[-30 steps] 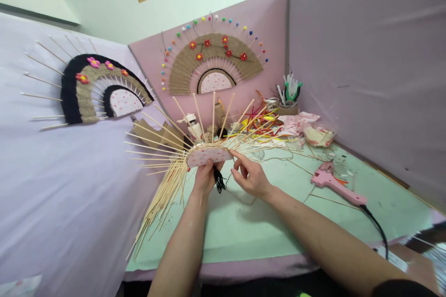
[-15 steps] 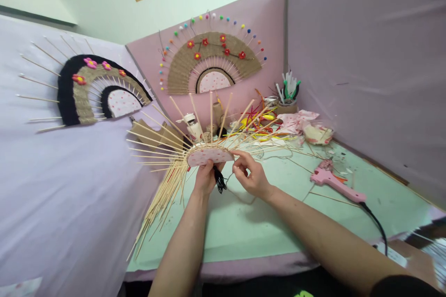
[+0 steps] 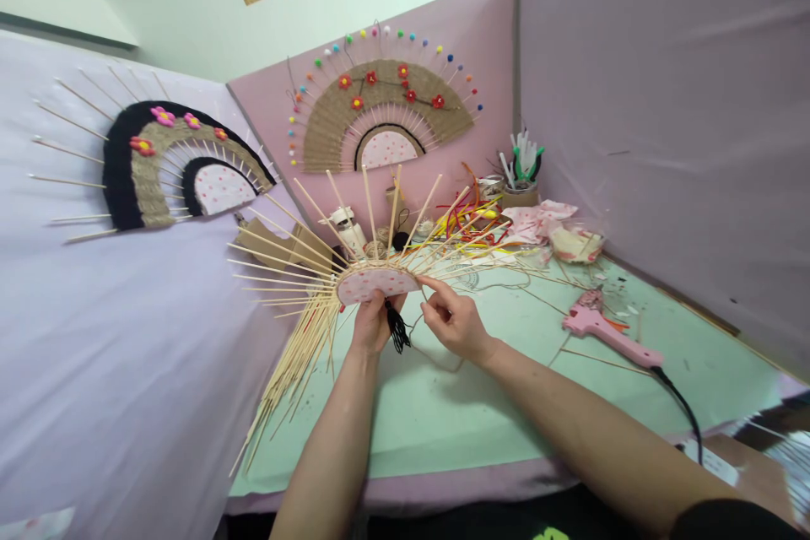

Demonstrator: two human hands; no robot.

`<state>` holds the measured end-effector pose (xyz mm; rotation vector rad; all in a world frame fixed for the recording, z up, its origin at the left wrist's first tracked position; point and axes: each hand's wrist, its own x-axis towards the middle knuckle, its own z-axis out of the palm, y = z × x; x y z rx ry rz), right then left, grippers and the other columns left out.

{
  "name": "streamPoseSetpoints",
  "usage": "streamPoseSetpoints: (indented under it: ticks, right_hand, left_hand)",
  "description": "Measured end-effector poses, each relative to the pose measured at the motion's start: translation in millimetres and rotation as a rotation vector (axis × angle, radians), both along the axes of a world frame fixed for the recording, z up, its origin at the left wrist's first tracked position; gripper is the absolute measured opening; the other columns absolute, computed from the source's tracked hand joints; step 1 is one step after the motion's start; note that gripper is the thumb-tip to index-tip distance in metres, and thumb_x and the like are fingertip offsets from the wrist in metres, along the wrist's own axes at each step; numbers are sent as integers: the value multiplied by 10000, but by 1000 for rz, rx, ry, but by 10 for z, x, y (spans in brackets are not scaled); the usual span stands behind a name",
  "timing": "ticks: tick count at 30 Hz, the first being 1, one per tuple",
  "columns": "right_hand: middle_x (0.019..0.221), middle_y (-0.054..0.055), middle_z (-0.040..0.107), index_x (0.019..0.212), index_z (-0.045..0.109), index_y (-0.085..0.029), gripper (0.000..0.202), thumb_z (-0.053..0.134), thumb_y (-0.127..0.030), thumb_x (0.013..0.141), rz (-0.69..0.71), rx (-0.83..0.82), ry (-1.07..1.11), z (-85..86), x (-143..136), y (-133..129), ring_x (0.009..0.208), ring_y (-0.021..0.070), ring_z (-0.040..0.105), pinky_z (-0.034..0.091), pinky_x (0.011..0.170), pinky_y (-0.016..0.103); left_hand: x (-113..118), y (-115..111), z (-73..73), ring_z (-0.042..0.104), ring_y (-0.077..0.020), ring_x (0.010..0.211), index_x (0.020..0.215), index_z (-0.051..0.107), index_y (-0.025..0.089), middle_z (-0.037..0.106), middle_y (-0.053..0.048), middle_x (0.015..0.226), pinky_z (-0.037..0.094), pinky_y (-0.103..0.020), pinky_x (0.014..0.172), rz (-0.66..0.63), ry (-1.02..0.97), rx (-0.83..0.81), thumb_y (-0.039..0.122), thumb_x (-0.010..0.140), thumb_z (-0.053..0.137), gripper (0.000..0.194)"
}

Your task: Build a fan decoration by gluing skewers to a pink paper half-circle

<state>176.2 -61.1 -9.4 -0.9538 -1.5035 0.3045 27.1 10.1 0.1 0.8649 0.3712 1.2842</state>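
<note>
My left hand (image 3: 370,327) grips the lower edge of a half-round fan frame (image 3: 373,285), thumb in front and fingers behind. White cloth with pink dots covers its face, and thin wooden sticks spread out from its curved rim. A black tassel (image 3: 397,329) hangs beneath, beside my left hand. At the frame's right corner, the index finger of my right hand (image 3: 461,321) reaches out to the edge while the other fingers curl in. Beige twine (image 3: 436,357) runs from that corner to my right hand and loops below it.
A pink glue gun (image 3: 611,336) with a black cord lies on the green table cover (image 3: 481,439) at right. Loose sticks (image 3: 291,371) are heaped at left. Behind stand a white bottle (image 3: 349,232) and colourful craft wires (image 3: 472,219). Finished fans (image 3: 322,118) hang on the partitions.
The fan frame has turned slightly, its upper sticks swinging, and shifted a little left. My right index finger now stretches straighter along the corner.
</note>
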Motion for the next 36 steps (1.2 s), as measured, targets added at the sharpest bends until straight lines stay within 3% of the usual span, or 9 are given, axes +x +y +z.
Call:
streamPoseSetpoints:
  ticks: [9, 13, 16, 19, 23, 30, 36]
  right_hand:
    - [590, -59, 572, 1176, 517, -193, 295, 487, -279, 896, 42, -36, 52, 17, -5, -4, 452, 99, 399, 343, 492, 235]
    - [567, -71, 514, 934, 513, -227, 123, 554, -314, 857, -37, -35, 145, -4, -13, 27, 446, 95, 380, 336, 482, 235]
    - [575, -63, 514, 830, 517, -226, 161, 618, -351, 819, -58, -123, 122, -5, -9, 80, 467, 97, 401, 349, 501, 240]
    - [677, -17, 584, 854, 586, -209, 199, 667, -381, 794, -43, -136, 82, 10, -5, 122, 581, 124, 489, 403, 573, 256]
    - [787, 35, 639, 801, 633, -201, 160, 617, -352, 853, 44, -72, 80, 40, -10, 122, 748, 166, 565, 447, 696, 289]
    - [695, 6, 643, 707, 633, -199, 200, 571, -293, 872, 188, -201, 91, 56, -2, 117, 698, 152, 577, 449, 703, 285]
    - [777, 31, 675, 774, 652, -181, 282, 580, -438, 868, 408, -330, 399, 84, 29, 132, 742, 150, 631, 507, 749, 315]
  left_hand:
    - [-19, 24, -23, 685, -208, 1052, 980, 702, 166, 738, -65, 1037, 529, -329, 992, 2, 17, -14, 337, 692, 821, 356]
    - [-30, 42, -14, 687, -216, 1060, 987, 686, 177, 737, -65, 1030, 538, -340, 984, 5, -31, -56, 318, 770, 758, 269]
    - [-39, 53, 3, 676, -213, 1087, 1010, 668, 177, 730, -70, 1069, 531, -349, 995, 0, -93, -96, 301, 832, 697, 219]
    - [-33, 44, 23, 676, -204, 1086, 1017, 660, 175, 730, -68, 1061, 522, -344, 1004, 10, -119, -115, 284, 858, 665, 192]
    - [-10, 19, 45, 687, -190, 1057, 937, 668, 164, 730, -54, 981, 513, -320, 1009, 21, -73, -130, 277, 855, 667, 140]
    - [19, 15, 70, 632, -213, 1166, 943, 669, 177, 711, -73, 1065, 511, -288, 1006, 55, -17, -156, 374, 824, 696, 231]
    - [3, 49, 67, 639, -208, 1155, 950, 665, 206, 715, -49, 1081, 525, -304, 992, 142, 3, -158, 384, 850, 662, 204]
